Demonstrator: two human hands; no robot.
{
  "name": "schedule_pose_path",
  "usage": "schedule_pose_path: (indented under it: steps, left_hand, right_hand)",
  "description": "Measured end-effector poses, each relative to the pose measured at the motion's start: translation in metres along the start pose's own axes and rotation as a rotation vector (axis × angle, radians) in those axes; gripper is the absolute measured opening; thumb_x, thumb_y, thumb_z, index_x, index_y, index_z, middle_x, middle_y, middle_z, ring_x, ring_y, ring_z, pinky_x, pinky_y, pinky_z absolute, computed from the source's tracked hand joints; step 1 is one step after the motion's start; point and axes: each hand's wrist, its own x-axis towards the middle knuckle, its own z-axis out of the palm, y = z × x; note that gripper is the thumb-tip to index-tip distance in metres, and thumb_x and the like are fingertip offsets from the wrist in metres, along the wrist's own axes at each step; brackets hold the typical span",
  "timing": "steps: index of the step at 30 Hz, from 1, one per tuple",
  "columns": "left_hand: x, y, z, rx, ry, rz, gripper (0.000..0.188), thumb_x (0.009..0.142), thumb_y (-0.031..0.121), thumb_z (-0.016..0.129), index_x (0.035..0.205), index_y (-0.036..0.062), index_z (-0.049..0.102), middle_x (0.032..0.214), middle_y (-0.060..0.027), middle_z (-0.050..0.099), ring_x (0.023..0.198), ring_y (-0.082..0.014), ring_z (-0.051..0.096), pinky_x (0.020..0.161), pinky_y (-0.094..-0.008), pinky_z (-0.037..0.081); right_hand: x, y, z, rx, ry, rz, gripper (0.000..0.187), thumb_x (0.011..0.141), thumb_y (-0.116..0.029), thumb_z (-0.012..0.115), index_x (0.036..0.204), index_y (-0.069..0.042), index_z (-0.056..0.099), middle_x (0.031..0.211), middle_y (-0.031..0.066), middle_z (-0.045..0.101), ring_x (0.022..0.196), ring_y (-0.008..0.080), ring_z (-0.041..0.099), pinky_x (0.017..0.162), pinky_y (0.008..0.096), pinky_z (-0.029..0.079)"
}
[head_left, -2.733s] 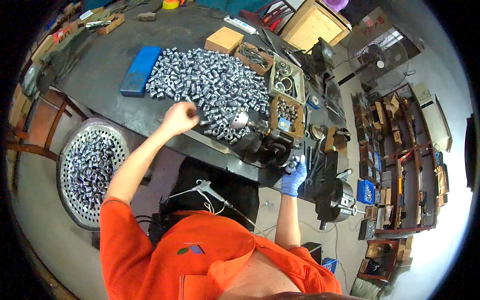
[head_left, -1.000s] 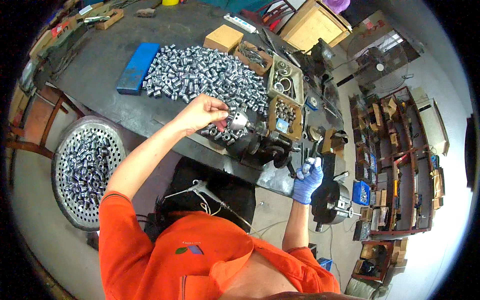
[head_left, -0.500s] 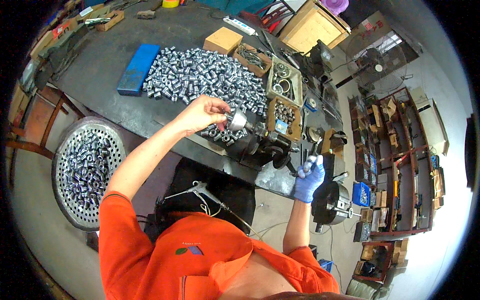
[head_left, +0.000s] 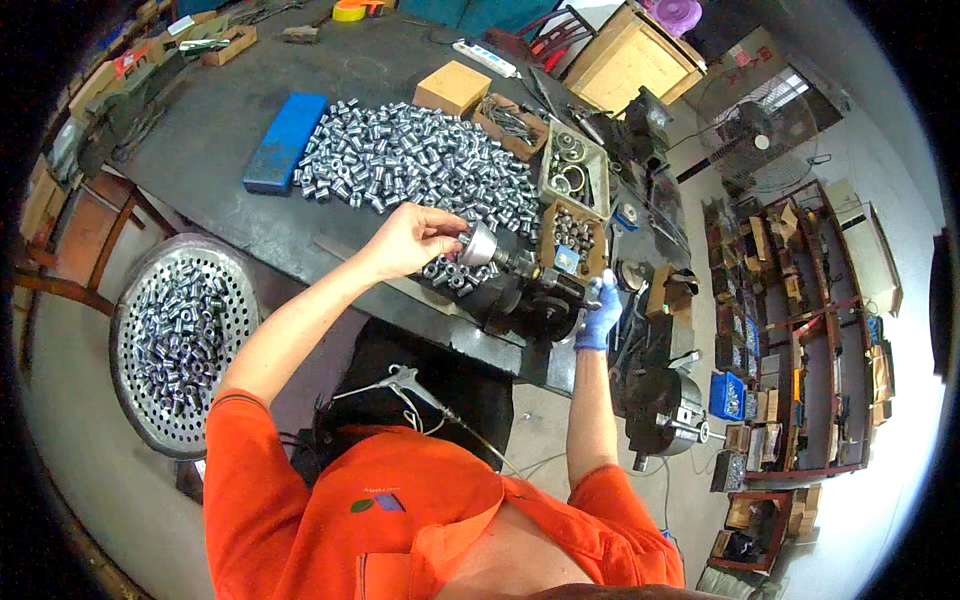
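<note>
Workshop bench, dark flat top (head_left: 215, 130), filled most of the view; one dark-framed standing fan (head_left: 762, 142) and one dark red metal shelf rack (head_left: 815, 470) stood off to the right.

Containers on the bench: four counted. One plain tan cardboard box (head_left: 452, 87), closed. One brown open carton (head_left: 525, 152), holding thin metal pieces, count unclear. One beige rectangular tray (head_left: 575, 206), at least two metal rings inside plus smaller parts. One brown cardboard box (head_left: 597, 262), many small metal pieces and one small blue packet (head_left: 566, 259).

Off the bench: one round perforated metal dish (head_left: 235, 300) at left, dozens of short silver sleeves heaped in it; one blue plastic bin (head_left: 716, 398) near the rack, small parts inside.

Loose on the bench: one large pile of silver metal sleeves (head_left: 420, 160), too many to count, beside one long blue block (head_left: 285, 143).

Hands: two. Bare left hand (head_left: 415, 240), fingers bent, thumb close to them, at the face of one silver round chuck (head_left: 479, 243); couldn't tell whether it pinched a sleeve. Chuck sat on one dark bench machine (head_left: 540, 310), near the front edge. Blue-gloved right hand (head_left: 600, 315) was at the machine's other end; grip couldn't be told.
</note>
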Motion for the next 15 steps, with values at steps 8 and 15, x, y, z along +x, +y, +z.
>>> schedule_pose_path:
  steps: [8,15]
  left_hand:
    - [0.003,0.004,-0.004,-0.053,-0.011,-0.043,0.021,0.077,-0.002,0.062,0.097,-0.0075,0.06,0.085,-0.0098,0.064,0.075,-0.0141,0.061,0.07,-0.0252,0.05]
    - [0.0,0.011,-0.007,0.025,0.05,-0.024,0.026,0.086,0.019,0.057,0.098,-0.0034,0.059,0.079,-0.0061,0.063,0.064,-0.0098,0.058,0.062,-0.0243,0.047]
  right_hand:
    - [-0.08,-0.009,-0.06,0.416,-0.222,0.184,0.022,0.088,-0.03,0.055,0.083,-0.008,0.056,0.064,0.0004,0.055,0.045,0.0063,0.046,0.033,0.0204,0.031]
    - [-0.098,-0.074,-0.028,0.336,-0.326,-0.077,0.03,0.089,-0.032,0.053,0.078,-0.005,0.057,0.064,0.0013,0.056,0.044,0.0054,0.042,0.033,0.0199,0.031]
